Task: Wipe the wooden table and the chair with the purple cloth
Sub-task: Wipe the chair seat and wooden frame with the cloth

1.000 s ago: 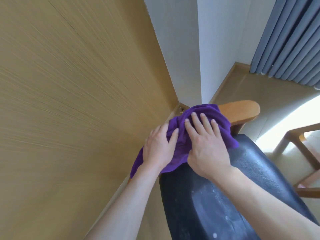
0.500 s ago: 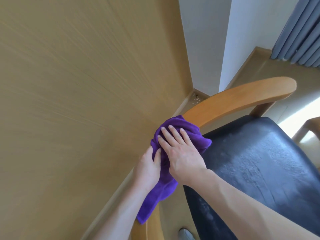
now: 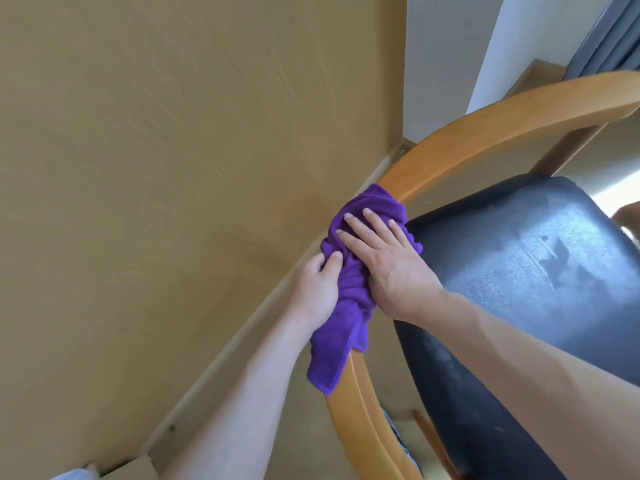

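Both hands and the cloth [image 3: 349, 299] have slid back along the curved chair rail [image 3: 485, 126] toward the person, so the chair wipe looks midway; no worktop shows, so I cannot judge it. Left hand [image 3: 317, 289] curls closed on the cloth's edge, while right hand [image 3: 388, 258] lies flat and open, pressing it onto the rail.
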